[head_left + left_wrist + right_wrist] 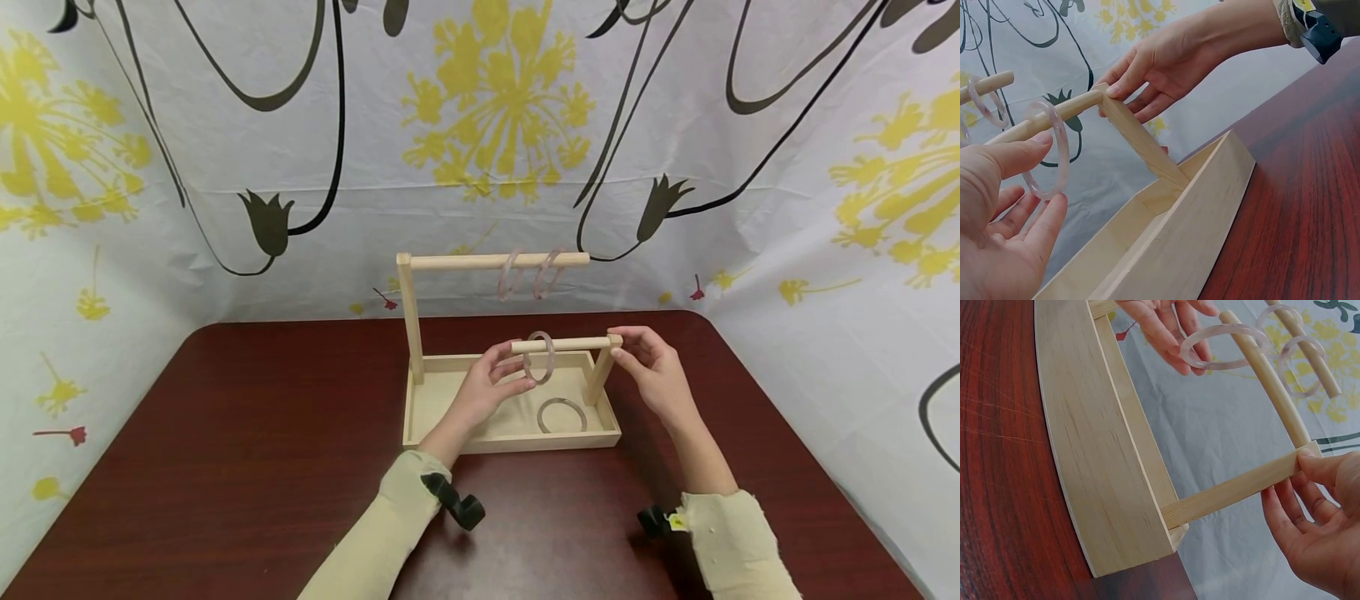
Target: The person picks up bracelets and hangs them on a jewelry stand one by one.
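Observation:
A pale pink bangle (539, 357) hangs around the lower rod (573, 343) of a wooden bangle stand, near the rod's free end. My left hand (487, 387) is beside it: one fingertip is at the rod end, another digit touches the bangle's lower edge, and the fingers look fairly straight. My right hand (660, 371) pinches the top corner of the stand's short post (600, 375), where the lower rod joins. In the right wrist view, the thumb lies on one side of that corner and the fingers on the other.
Two pink bangles (508, 277) hang on the taller back rod (457, 262). A greyish bangle (561, 402) lies in the stand's tray (525, 445), which sits on a dark red table (225, 467). Behind hangs a patterned cloth (360, 283).

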A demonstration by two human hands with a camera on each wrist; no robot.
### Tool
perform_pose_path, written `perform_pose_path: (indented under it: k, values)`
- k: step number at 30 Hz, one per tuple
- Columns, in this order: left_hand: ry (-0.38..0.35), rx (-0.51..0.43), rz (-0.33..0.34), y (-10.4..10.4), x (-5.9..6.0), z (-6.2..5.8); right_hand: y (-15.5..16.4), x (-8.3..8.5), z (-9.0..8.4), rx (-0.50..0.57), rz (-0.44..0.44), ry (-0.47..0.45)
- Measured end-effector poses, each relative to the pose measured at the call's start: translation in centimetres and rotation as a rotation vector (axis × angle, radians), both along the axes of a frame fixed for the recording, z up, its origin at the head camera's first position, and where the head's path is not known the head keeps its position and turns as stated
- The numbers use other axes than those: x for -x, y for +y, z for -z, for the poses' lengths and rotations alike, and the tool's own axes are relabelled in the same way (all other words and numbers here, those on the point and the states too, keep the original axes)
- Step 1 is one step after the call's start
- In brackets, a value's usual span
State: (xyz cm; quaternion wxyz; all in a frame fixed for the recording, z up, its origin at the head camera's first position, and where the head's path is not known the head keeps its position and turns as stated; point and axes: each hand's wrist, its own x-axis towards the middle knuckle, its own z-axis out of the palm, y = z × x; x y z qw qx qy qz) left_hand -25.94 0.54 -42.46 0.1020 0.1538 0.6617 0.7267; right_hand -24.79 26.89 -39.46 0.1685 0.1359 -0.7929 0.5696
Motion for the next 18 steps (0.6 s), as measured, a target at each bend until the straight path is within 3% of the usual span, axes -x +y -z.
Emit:
perform_pose_path:
  k: [18]
  values:
    - [0.015, -0.043, 0.039, -0.09, -0.11, 0.57, -0.05, 0.01, -0.01, 0.007, -0.001, 0.001]
